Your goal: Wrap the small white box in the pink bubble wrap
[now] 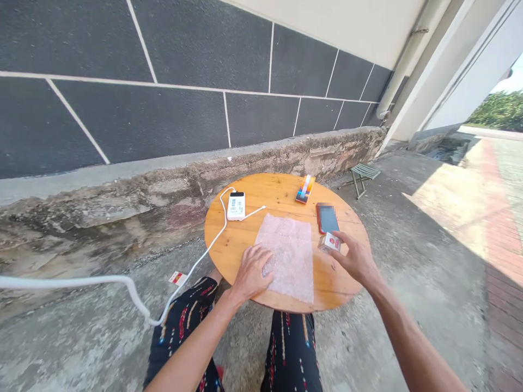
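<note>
A sheet of pinkish bubble wrap (291,256) lies flat on the round wooden table (229,256). My left hand (254,270) rests on its left edge, fingers spread. To the right of the sheet, my right hand (354,255) grips a small white and brown box (330,242) with a red mark, between thumb and fingers. Just behind that box lies a phone (327,218) in a red case. An orange and blue item with a pale strip (305,189), perhaps a tape dispenser, is at the back of the table.
A white power bank (236,206) sits at the table's back left, with a white cable (196,265) running off left. A folding stool (363,174) stands beyond the table at right. The tiled wall (183,114) rises behind. A small card (177,278) lies on the ground.
</note>
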A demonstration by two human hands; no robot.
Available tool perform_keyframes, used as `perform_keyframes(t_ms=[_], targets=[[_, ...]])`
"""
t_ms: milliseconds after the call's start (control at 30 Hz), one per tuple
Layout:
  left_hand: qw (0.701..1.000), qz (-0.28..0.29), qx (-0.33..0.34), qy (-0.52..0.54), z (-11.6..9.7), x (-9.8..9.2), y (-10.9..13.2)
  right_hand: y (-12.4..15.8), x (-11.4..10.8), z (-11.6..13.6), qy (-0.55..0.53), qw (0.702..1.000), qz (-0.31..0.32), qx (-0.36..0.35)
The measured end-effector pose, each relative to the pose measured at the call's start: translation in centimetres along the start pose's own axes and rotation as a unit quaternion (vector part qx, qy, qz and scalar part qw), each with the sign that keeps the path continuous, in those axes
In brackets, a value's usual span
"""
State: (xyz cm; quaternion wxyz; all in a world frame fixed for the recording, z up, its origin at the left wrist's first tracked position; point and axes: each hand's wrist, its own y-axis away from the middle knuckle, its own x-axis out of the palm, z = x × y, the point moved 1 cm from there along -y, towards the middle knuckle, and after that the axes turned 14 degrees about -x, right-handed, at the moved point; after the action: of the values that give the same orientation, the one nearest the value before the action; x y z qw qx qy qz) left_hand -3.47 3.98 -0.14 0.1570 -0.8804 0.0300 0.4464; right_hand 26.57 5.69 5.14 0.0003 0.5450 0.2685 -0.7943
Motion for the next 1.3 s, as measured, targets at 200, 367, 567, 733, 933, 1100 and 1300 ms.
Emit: perform_keyframes(t_ms=[200, 367, 567, 733, 933, 1100, 1300], targets=[[1.000, 0.007, -0.013, 0.004, -0.2, -0.2, 0.2, -3.1, 4.5, 6.5, -0.060, 0.993, 0.025, -0.100], [1.000, 0.011, -0.019, 0.015, -0.4, -0.6, 0.2, -3.9, 6.6, 7.7, -0.054, 0.991, 0.067, -0.099], [0.999, 0.008, -0.020, 0.026, -0.2, -0.6, 0.1, -3.9, 7.1, 7.8, -0.044, 0.991, 0.081, -0.101], [0.999, 0.018, -0.023, 0.025, -0.2, -0.6, 0.1, -3.8, 7.4, 7.7, -0.045, 0.990, 0.079, -0.111], [0.999, 0.018, -0.022, 0.025, -0.3, -0.7, 0.2, -4.0, 7.7, 7.8, -0.020, 0.990, 0.085, -0.113], [0.999, 0.008, -0.017, 0.029, -0.5, -0.8, 0.1, -3.3, 6.3, 8.7, 0.012, 0.989, 0.077, -0.125], [0.995, -0.066, -0.013, 0.067, -0.1, -1.8, 1.3, 3.1, 3.1, 12.0, -0.010, 0.973, 0.114, -0.200]])
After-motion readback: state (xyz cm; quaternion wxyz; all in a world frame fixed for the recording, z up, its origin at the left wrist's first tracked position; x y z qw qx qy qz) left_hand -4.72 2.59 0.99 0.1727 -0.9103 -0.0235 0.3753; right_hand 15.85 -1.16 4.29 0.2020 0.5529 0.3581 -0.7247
